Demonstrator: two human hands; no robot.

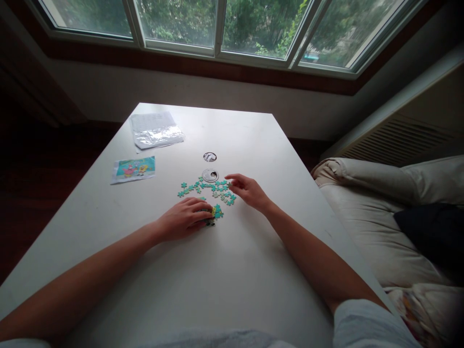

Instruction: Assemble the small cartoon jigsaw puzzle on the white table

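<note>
Daylight from a window falls across a white table. At its left lie a cartoon picture sheet and, just beyond, a glossy plastic sleeve. Next comes the person's left hand, its bent fingers laid over a joined puzzle patch; whether they grip it cannot be told. That patch probably weighs little and bends at its seams, so it is best steadied flat from above or slid by its outer edges, not lifted by one corner. Loose puzzle pieces fan out beyond it; they look thin, light and fairly stiff, best pinched by opposite edges, as their knobs may crease. Right of them hovers the right hand, thumb and forefinger close together; whether a piece sits between them is unclear. Farther right stands a pale sofa.
</note>
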